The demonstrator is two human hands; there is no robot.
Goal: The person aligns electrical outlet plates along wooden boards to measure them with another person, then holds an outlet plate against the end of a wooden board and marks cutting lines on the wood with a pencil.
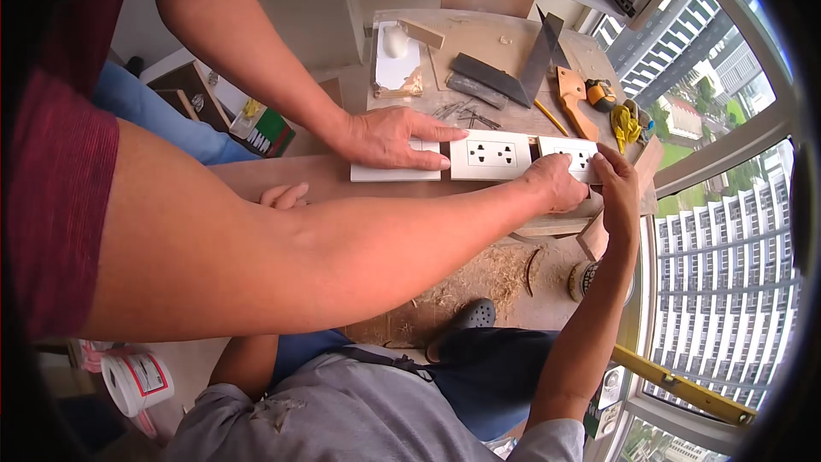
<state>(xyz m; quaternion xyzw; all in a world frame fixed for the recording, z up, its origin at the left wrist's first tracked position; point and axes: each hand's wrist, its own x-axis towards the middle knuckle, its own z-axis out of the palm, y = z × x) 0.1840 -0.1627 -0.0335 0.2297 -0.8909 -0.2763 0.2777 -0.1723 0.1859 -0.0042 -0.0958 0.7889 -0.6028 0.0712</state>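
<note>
My right hand [617,173] pinches the outer end of the right white socket plate [583,154] with thumb and fingers. Left of it, a middle double socket plate [493,156] and another white plate [376,173] lie in a row along a brown wooden board [248,178]. My left hand [285,197] shows only curled fingers on the board; a co-worker's forearm hides the rest. The co-worker's one hand [398,139] presses on the left plate with fingers reaching the middle one. Their other hand [556,184] touches the right plate beside my fingers.
On the bench behind lie dark strips [492,77], a pencil [552,118], loose screws, a handsaw handle [575,101], a tape measure [601,96] and yellow gloves [629,124]. Wood shavings [487,291] cover the floor. A yellow spirit level [684,387] leans by the window.
</note>
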